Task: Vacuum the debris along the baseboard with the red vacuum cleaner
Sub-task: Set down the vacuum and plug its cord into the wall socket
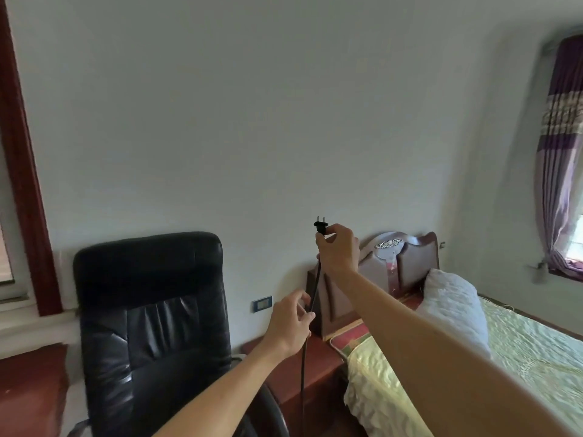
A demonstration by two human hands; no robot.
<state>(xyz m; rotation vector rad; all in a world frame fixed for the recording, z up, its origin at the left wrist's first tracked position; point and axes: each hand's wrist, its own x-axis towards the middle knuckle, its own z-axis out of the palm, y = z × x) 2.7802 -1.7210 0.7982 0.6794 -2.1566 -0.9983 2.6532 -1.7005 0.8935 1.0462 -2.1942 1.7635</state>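
Two hands on cord (310, 298) | right hand (339, 249) pinches plug (321, 228) | left hand (291, 324) grips cord

Bed (520, 351): pale quilted cover, white pillow (451, 307) by headboard (400, 263).

This is a bedroom in a home. A bed (520, 348) with a shiny pale cover stands on the right, with a white pillow (451, 307) and a dark wooden headboard (407, 263) against the plain wall (252, 121). Purple striped curtains (561, 159) hang by a window. A black leather chair (151, 316) stands near a wall socket (262, 304), beside a low brown wooden table (299, 373)
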